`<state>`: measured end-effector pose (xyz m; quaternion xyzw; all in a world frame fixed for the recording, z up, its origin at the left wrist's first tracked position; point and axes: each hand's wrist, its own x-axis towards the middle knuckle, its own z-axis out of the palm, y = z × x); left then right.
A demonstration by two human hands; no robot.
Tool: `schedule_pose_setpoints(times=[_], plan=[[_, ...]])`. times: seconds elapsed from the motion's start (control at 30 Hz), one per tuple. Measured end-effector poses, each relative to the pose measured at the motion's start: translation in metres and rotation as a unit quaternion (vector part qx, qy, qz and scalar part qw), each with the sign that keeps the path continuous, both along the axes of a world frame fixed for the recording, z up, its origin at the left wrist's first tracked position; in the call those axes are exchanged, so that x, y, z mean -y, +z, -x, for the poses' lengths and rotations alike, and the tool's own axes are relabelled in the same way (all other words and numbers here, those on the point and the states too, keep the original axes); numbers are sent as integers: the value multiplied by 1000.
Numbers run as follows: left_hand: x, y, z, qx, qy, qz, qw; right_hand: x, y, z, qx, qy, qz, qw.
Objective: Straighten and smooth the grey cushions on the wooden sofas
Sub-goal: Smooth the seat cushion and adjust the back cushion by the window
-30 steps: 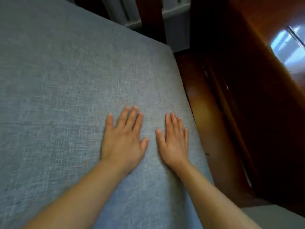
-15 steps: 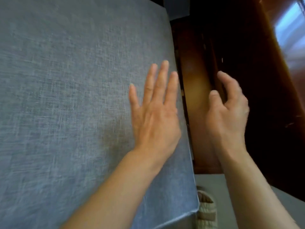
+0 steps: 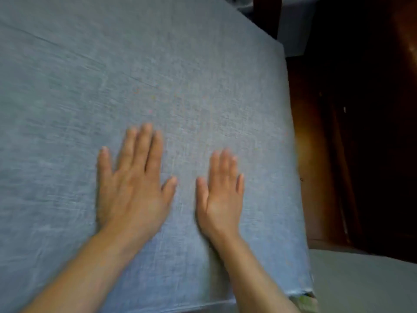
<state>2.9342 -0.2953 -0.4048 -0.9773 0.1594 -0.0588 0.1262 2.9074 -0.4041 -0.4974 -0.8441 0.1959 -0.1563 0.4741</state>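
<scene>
A large grey cushion (image 3: 158, 75) with a woven texture fills most of the view. Both of my hands lie flat on it, palms down, fingers straight. My left hand (image 3: 133, 188) rests near the cushion's middle front. About a hand's width to its right, my right hand (image 3: 222, 195) rests closer to the cushion's right edge. A faint crease runs across the fabric at the upper left.
The dark wooden sofa frame (image 3: 316, 177) runs along the cushion's right edge. Pale floor (image 3: 361, 283) shows at the lower right. A dark wooden post (image 3: 268, 14) stands beyond the cushion's far corner.
My right hand has come back from over the wooden frame onto the cushion and lies flat. My left hand has slid left and towards me on the fabric.
</scene>
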Motion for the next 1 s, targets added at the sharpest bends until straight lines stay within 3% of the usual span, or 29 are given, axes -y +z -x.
schedule_pose_setpoints(times=[0.07,0.1,0.17,0.23,0.27,0.37,0.43,0.5,0.57,0.63,0.67,0.77,0.83,1.0], plan=[[-20,9,-2,-111,-7,-85,990,-20,-11,-4,-121,106,52,986],[-20,18,-8,-117,-15,-83,990,-11,-4,-13,-140,109,29,984],[-23,55,-16,-12,-22,-6,1000,14,44,-27,-55,52,-28,997],[-50,82,-19,107,13,50,993,11,82,-30,90,-73,-77,990],[-74,84,-18,119,38,47,991,-16,95,-35,124,-50,-66,989],[-104,76,-2,-42,53,-42,997,-107,74,-16,8,160,56,985],[-114,98,-3,-30,47,-37,998,-116,91,-28,-79,200,49,975],[-122,141,5,97,53,37,993,-99,140,-43,-1,201,1,980],[-147,169,18,218,87,96,967,-89,198,-52,133,101,-76,983],[-178,164,36,203,145,109,962,-122,216,-55,254,43,-99,961],[-193,153,44,168,179,107,964,-157,210,-51,252,72,-54,964],[-208,129,44,31,251,88,964,-214,147,-37,111,211,119,964],[-206,132,41,33,253,74,964,-210,132,-38,61,252,131,957],[-205,136,45,38,247,84,965,-173,131,-19,37,345,159,925]])
